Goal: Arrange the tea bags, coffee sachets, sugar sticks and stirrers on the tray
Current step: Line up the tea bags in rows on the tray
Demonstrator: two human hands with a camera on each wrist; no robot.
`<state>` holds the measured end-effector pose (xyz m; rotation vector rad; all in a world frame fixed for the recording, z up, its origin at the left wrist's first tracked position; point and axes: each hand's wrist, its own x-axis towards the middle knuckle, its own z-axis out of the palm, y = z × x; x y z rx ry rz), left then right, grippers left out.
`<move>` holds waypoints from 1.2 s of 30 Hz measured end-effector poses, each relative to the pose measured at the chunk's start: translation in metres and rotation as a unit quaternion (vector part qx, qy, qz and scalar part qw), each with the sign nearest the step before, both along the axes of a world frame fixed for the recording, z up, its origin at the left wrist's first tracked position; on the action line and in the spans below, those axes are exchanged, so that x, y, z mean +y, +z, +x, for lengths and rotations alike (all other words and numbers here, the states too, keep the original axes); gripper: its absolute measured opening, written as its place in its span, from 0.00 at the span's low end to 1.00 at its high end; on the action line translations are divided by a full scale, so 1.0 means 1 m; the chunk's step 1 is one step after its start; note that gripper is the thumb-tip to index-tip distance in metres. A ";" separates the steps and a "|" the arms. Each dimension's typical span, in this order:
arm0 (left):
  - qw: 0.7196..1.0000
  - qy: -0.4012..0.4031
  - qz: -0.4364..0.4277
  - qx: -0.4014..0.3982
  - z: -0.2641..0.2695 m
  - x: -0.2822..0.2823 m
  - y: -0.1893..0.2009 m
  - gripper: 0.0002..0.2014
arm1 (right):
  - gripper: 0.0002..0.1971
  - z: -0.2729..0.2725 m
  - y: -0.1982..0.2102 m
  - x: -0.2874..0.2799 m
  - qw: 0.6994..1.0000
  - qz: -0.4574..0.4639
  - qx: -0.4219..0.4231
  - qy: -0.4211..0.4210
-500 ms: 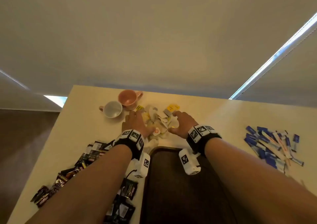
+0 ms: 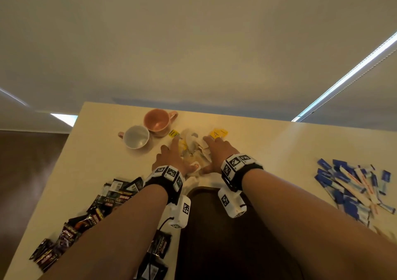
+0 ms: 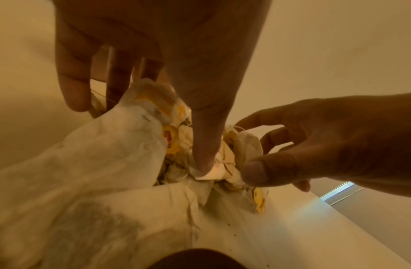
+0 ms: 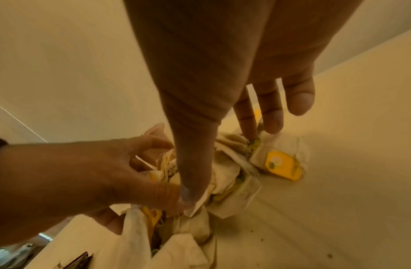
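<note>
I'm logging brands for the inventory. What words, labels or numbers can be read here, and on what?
"SUPRE", cut off at the edge: on a dark coffee sachet left of the tray.
"SUPR", upside down: on another sachet by the left forearm.
Yellow tea bag tags: print too small to read.
Blue sugar sticks: too blurred to read.
Wristband squares: patterns, no words.

Legible print appears only on the dark coffee sachets (image 2: 116,196) at the left of the table (image 2: 279,148): "SUPRE" in pale capitals on one, partly cut off, and "SUPER" on a sachet (image 2: 162,245) nearer the tray. Tea-bag tags carry marks too blurred to read.
</note>
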<state>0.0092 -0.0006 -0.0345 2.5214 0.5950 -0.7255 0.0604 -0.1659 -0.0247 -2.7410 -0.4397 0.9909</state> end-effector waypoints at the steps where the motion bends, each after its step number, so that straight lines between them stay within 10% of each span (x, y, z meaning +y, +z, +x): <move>1: 1.000 -0.005 0.002 0.005 0.001 0.000 0.000 0.56 | 0.57 0.000 -0.002 0.003 1.000 -0.003 0.003 -0.001; 11: 1.000 0.002 -0.004 -0.019 -0.002 0.001 -0.008 0.44 | 0.57 -0.001 -0.013 0.021 0.999 -0.004 0.021 -0.032; 17: 0.999 -0.016 -0.006 -0.033 -0.005 0.005 -0.011 0.41 | 0.25 0.001 -0.009 0.026 1.000 -0.020 -0.005 0.003; 26: 0.999 -0.007 -0.008 -0.030 -0.005 0.010 -0.012 0.44 | 0.11 0.006 0.015 0.016 1.000 0.010 -0.010 -0.002; 36: 0.998 -0.017 0.016 -0.054 -0.018 0.012 0.007 0.38 | 0.17 0.002 0.059 -0.027 0.989 0.100 -0.074 -0.079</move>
